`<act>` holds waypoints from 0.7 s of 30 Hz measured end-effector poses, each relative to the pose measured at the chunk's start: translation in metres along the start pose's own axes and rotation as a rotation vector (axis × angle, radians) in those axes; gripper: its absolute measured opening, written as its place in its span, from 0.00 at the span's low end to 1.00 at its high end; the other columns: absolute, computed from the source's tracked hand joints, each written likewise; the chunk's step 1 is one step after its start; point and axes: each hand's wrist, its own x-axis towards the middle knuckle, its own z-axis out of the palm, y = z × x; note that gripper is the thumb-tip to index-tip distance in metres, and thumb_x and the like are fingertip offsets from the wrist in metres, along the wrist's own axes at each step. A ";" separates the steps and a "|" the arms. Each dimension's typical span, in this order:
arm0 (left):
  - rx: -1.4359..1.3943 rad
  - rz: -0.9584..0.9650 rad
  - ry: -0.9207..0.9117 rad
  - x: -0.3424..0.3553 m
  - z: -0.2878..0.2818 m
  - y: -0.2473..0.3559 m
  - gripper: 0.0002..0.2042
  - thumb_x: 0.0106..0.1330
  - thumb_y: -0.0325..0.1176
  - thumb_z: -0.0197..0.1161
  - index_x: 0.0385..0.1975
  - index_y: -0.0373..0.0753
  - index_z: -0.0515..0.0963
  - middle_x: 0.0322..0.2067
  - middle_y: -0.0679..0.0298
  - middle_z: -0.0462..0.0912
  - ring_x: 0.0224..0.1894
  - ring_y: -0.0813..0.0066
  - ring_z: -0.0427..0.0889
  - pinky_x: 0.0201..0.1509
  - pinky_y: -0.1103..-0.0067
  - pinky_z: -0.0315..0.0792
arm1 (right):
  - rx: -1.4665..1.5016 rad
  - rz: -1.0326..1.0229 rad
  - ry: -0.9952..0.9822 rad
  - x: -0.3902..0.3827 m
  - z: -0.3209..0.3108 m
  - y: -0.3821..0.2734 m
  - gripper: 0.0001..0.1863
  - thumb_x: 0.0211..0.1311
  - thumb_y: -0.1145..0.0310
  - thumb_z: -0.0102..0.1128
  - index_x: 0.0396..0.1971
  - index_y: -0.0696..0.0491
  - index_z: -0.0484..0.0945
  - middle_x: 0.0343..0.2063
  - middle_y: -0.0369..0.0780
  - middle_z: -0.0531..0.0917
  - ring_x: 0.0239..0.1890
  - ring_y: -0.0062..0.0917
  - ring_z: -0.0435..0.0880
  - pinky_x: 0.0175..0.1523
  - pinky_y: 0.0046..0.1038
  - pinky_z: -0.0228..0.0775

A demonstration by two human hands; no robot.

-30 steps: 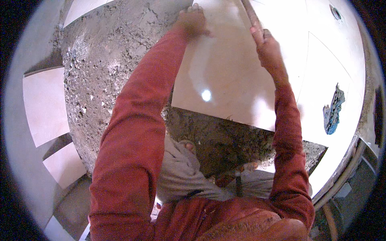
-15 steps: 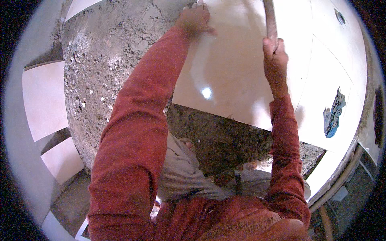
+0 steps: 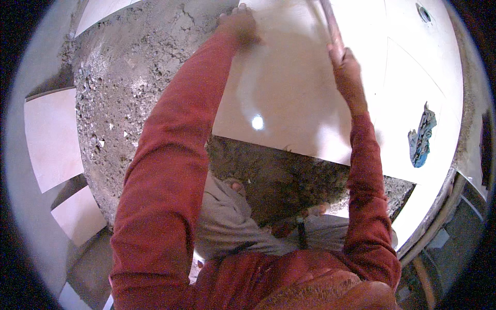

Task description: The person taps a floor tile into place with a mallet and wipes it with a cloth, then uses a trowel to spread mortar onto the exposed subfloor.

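Observation:
A large glossy cream floor tile (image 3: 289,103) lies in front of me on rough mortar. My left hand (image 3: 238,26) rests at its far left edge, fingers stretched out and holding nothing. Wrapped round a long wooden handle (image 3: 332,31) is my right hand (image 3: 347,72), above the right side of the tile. The far end of that handle runs out at the top of the picture, so the tool's head is hidden.
Rough, crumbly mortar (image 3: 119,103) spreads to the left, with more between the tile and my knees. Loose tiles (image 3: 54,137) lie farther left. On the pale tiled floor at right are a crumpled blue-grey rag (image 3: 423,137) and a round drain opening (image 3: 423,13).
The handle in my right hand has tilted, its far end swinging left. My left hand stays by the tile's edge. The whole view has shifted slightly.

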 end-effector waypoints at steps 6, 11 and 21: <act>0.009 0.017 0.048 0.011 -0.001 0.001 0.55 0.46 0.66 0.72 0.66 0.29 0.59 0.65 0.44 0.66 0.67 0.45 0.67 0.64 0.48 0.66 | 0.284 0.053 0.248 -0.035 -0.017 -0.016 0.26 0.71 0.47 0.53 0.38 0.61 0.75 0.20 0.48 0.81 0.23 0.37 0.82 0.33 0.38 0.74; 0.091 -0.004 0.013 0.011 -0.001 -0.008 0.54 0.45 0.66 0.73 0.64 0.28 0.62 0.62 0.43 0.68 0.65 0.46 0.69 0.62 0.49 0.69 | 0.023 0.123 -0.056 -0.022 -0.039 -0.031 0.27 0.71 0.47 0.55 0.39 0.61 0.73 0.21 0.53 0.82 0.27 0.49 0.84 0.32 0.44 0.74; -0.079 -0.058 -0.128 0.021 0.009 -0.002 0.55 0.43 0.66 0.74 0.64 0.28 0.64 0.68 0.42 0.62 0.66 0.43 0.69 0.65 0.52 0.68 | 0.112 0.097 -0.092 -0.027 -0.001 -0.015 0.24 0.72 0.46 0.52 0.36 0.56 0.71 0.18 0.39 0.77 0.17 0.28 0.77 0.22 0.32 0.70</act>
